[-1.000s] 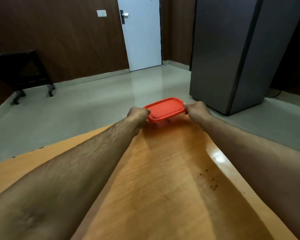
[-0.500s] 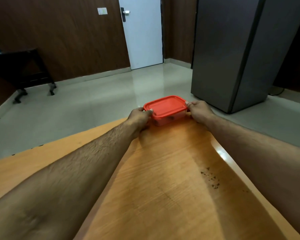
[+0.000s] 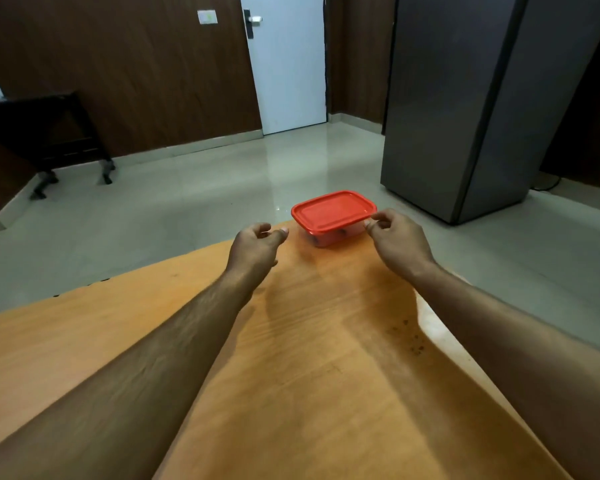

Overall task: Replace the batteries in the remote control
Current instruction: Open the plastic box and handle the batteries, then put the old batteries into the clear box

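A small clear plastic box with a red lid (image 3: 333,211) stands at the far corner of the orange wooden table (image 3: 291,375). Dark items show faintly through its wall; I cannot tell what they are. My left hand (image 3: 257,245) hovers just left of the box, apart from it, fingers loosely curled and holding nothing. My right hand (image 3: 395,237) is at the box's right end, thumb and fingertips at the lid's corner. No remote control is visible.
Dark crumbs (image 3: 413,341) lie near the table's right edge. Beyond the table are a tiled floor, a tall grey cabinet (image 3: 465,116) at the right, a white door (image 3: 288,64) and a dark bench (image 3: 49,133) at the left.
Both hands held the box's ends before. My left hand has come off it and drawn back to the left; my right hand has loosened to the lid's corner.
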